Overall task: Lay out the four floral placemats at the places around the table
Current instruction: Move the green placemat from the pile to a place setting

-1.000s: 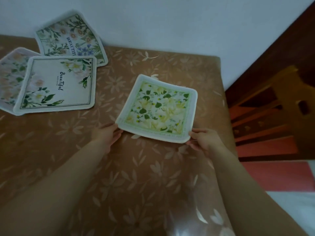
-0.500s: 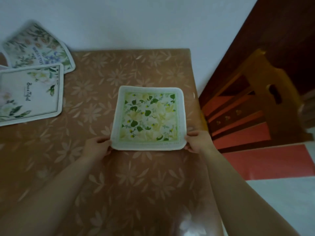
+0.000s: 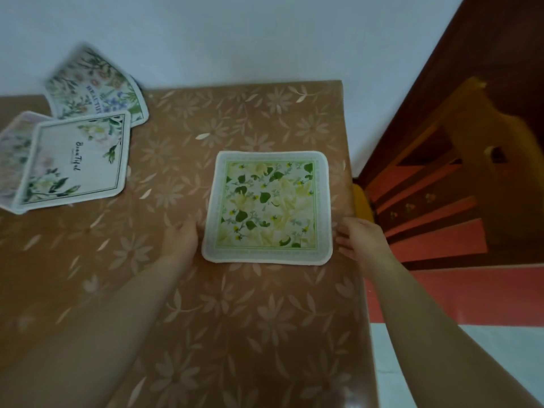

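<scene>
One square green-and-yellow floral placemat (image 3: 268, 207) laid flat between hands: left hand (image 3: 183, 238) touching its edge, right hand (image 3: 357, 242) just beside, both loose, gripping nothing. Three overlapping white floral placemats (image 3: 76, 156) far beyond left hand, unplaced.

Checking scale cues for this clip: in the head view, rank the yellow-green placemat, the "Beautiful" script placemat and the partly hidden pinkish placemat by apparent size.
1. yellow-green placemat, largest.
2. "Beautiful" script placemat, smaller-looking but farther away, so true size is unsure.
3. pinkish placemat, smallest as seen, mostly covered and cut off.
</scene>
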Tool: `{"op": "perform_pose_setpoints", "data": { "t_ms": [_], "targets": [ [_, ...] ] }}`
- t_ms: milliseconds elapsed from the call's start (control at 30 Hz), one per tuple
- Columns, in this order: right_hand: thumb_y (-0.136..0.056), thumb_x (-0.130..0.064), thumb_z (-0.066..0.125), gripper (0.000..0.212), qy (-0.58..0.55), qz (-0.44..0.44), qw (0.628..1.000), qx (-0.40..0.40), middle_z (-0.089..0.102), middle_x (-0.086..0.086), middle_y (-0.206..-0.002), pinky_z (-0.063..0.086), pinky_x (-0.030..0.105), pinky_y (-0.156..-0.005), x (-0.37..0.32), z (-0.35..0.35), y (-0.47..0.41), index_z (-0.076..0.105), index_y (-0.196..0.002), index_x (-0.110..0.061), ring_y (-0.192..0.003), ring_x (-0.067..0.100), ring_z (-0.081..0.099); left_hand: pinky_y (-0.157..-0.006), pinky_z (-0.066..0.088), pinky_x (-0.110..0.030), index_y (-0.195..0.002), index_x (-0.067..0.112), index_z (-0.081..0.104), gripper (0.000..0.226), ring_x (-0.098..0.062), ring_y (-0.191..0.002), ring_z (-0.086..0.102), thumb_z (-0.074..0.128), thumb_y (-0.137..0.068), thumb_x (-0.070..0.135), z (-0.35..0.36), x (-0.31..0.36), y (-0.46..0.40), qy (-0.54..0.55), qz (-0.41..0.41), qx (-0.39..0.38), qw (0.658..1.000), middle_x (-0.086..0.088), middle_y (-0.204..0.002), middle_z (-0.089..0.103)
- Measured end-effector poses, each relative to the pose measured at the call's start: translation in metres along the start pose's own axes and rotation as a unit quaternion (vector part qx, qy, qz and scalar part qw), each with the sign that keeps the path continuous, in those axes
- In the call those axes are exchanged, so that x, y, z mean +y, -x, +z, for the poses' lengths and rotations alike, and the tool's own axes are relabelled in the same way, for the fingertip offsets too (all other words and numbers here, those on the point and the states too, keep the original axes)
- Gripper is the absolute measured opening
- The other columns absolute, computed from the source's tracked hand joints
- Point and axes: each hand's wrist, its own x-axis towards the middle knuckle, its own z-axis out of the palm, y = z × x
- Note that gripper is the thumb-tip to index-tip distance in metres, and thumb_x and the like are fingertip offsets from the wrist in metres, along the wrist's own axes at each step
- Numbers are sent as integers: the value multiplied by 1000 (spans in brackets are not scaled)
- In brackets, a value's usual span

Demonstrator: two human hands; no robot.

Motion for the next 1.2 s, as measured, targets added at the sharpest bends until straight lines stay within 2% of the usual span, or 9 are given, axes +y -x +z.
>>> {"op": "perform_pose_setpoints", "data": {
  "t_ms": [100,200,367,433,567,700,867,1133,1200],
  "targets": [
    [-109,-40,47,28,-60,43,997,-29,77,-1,-107,55,37,-79,-5,3,0,62,-113,-18,-99,19,72,-67,52,-37,-106,7,62,44,-22,-81,66,42,-101,45,7,10,-2,78,-44,-37,995,-10,-91,69],
    [-110,-43,43,34,-92,54,994,-39,77,-3,-108,52,33,-70,-4,7,3,63,-124,-19,-97,15,72,-76,50,-36,-113,6,59,54,-19,-93,64,35,-102,53,4,9,0,99,-59,-66,991,-9,-105,68],
    [-109,-44,44,40,-55,31,998,0,77,-6,-87,50,29,-61,0,13,9,68,-93,-16,-78,9,71,-95,45,-40,-121,8,56,62,-18,-100,62,32,-102,61,-1,7,5,102,-61,-99,988,-8,-112,66],
    [-109,-41,44,41,-27,15,999,11,76,-7,-78,50,29,-59,3,14,9,69,-87,-18,-72,10,71,-94,45,-40,-118,6,58,65,-19,-101,62,31,-102,62,-3,6,6,102,-60,-102,988,-9,-112,67],
    [-108,-41,44,42,-9,3,1000,13,80,-1,-89,53,31,-63,10,12,8,75,-95,-17,-81,17,74,-75,48,-34,-103,8,64,62,-22,-103,63,31,-102,61,-6,3,12,107,-61,-102,987,-11,-112,68],
    [-107,-41,47,40,-22,9,1000,7,82,-1,-94,56,34,-69,14,10,9,77,-96,-17,-87,19,75,-75,48,-32,-100,9,66,61,-21,-104,65,32,-102,60,-7,0,18,114,-53,-107,986,-10,-110,70],
    [-108,-40,47,38,-36,1,999,5,82,-5,-80,54,26,-57,12,8,11,75,-96,-17,-67,10,77,-79,50,-34,-111,6,67,64,-23,-105,66,37,-100,62,-8,-1,20,115,-55,-102,987,-11,-112,70],
    [-109,-37,47,36,-58,-8,998,-22,82,-13,-77,57,20,-51,14,1,18,74,-102,-14,-65,1,76,-84,50,-36,-108,7,68,62,-23,-107,66,39,-99,61,-6,-5,30,117,-48,-93,988,-11,-112,71],
    [-108,-37,47,35,-56,-6,998,-22,82,-12,-79,57,19,-50,14,-1,24,74,-105,-13,-67,2,77,-80,50,-35,-107,8,68,61,-22,-105,66,37,-100,61,-6,-3,35,113,-49,-92,988,-11,-113,70]
  ]
}}
